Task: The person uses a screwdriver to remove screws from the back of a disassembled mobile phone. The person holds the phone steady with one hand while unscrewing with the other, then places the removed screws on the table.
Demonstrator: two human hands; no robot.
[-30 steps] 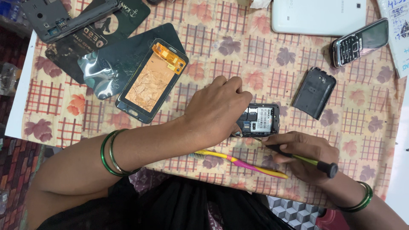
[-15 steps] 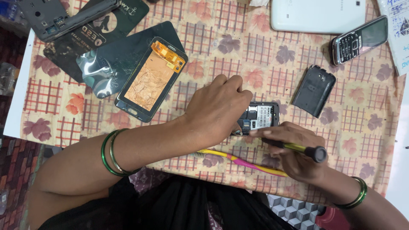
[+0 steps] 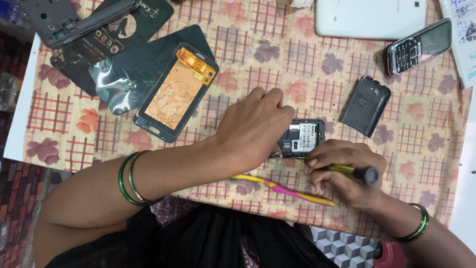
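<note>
Hands work close together: left hand (image 3: pixel 255 129) pins the opened phone (image 3: pixel 302 138) flat on the tabletop (image 3: pixel 238 64), right hand (image 3: pixel 347 171) grips a screwdriver (image 3: pixel 354 171). Best keep its tip seated squarely, pressure steady.

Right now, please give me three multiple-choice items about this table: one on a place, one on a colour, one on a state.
1. Where does the toothbrush lie?
A. on the white tablet
B. on the cloth just below the left hand
C. inside the black back cover

2. What colour are the bangles on the left wrist?
A. green
B. red
C. silver

3. In what state is the small phone under the hands?
A. closed, screen up
B. wrapped in plastic
C. back removed, insides showing

Answers: 1 B, it lies along the near table edge below that hand. 2 A, both rings show green. 3 C, the label and slots are bare while the right hand holds a screwdriver beside it.
</note>
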